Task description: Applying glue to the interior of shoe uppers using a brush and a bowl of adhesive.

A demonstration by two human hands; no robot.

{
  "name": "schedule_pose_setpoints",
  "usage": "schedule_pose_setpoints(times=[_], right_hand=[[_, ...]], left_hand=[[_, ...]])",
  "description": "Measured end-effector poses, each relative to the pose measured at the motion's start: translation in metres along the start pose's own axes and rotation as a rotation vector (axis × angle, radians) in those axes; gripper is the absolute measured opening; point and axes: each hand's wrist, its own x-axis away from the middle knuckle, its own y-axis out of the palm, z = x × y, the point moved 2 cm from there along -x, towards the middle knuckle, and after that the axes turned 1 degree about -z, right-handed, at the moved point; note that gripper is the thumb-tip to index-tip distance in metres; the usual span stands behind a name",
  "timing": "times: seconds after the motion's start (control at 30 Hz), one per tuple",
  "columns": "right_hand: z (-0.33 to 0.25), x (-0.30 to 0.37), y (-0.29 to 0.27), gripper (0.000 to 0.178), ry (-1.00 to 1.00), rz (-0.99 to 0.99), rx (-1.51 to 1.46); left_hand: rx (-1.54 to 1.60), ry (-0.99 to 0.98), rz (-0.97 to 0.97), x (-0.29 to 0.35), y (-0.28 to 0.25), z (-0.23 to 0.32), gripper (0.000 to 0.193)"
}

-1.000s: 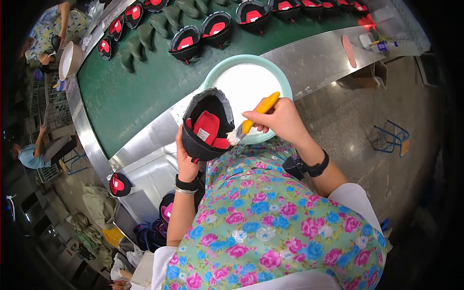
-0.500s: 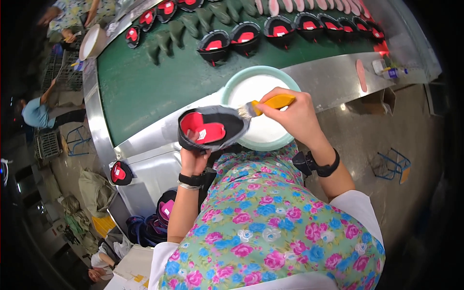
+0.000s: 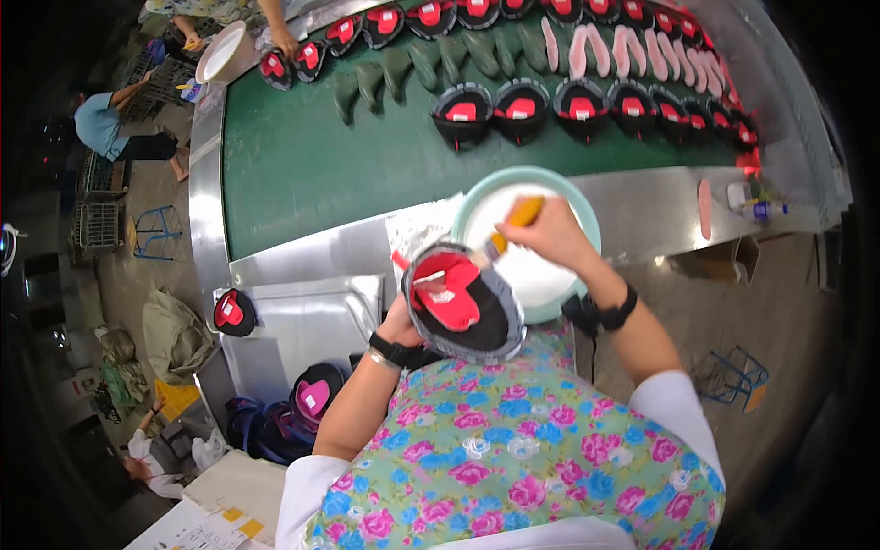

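My left hand point(image 3: 400, 323) grips a black shoe upper point(image 3: 493, 323) with a red lining, its open underside turned up and its rounded toe towards my apron. Fingertips of that hand show inside the red opening. My right hand point(image 3: 555, 236) is closed round a paintbrush point(image 3: 523, 212) with a yellow handle. The pale bristles are at the upper's right-hand rim, slightly blurred; whether they touch it I cannot tell. Beneath the brush and right hand stands a light green bowl point(image 3: 592, 216) holding white liquid.
Shoe uppers point(image 3: 521, 110), dark green foot-shaped pieces point(image 3: 451, 60) and pink insoles point(image 3: 621, 50) lie in rows on the green worktop point(image 3: 302, 174). A metal tray point(image 3: 302, 307) at left holds more uppers. Another person's hand point(image 3: 286, 41) touches an upper at the far left. A blue stool point(image 3: 733, 376) stands right.
The shoe upper has turned, its toe swinging from the right towards me. The brush has shifted from the toe end to another part of the rim. At far left, another person's hand has reached an upper.
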Motion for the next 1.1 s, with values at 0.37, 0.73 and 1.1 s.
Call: schedule_pose_setpoints(times=[0.37,0.73,1.1], right_hand=[[0.036,0.044,-0.030,0.012,0.442,0.518,-0.435],[0.004,-0.034,0.042,0.021,0.352,0.298,-0.047],[-0.127,-0.131,0.218,0.023,0.295,-0.109,-0.079]], left_hand=[[-0.422,0.789,0.293,-0.156,-0.094,0.145,0.061],[-0.558,0.605,0.786,-0.170,-0.213,0.196,0.058],[0.293,1.114,1.606,0.304,-0.520,0.235,0.062]])
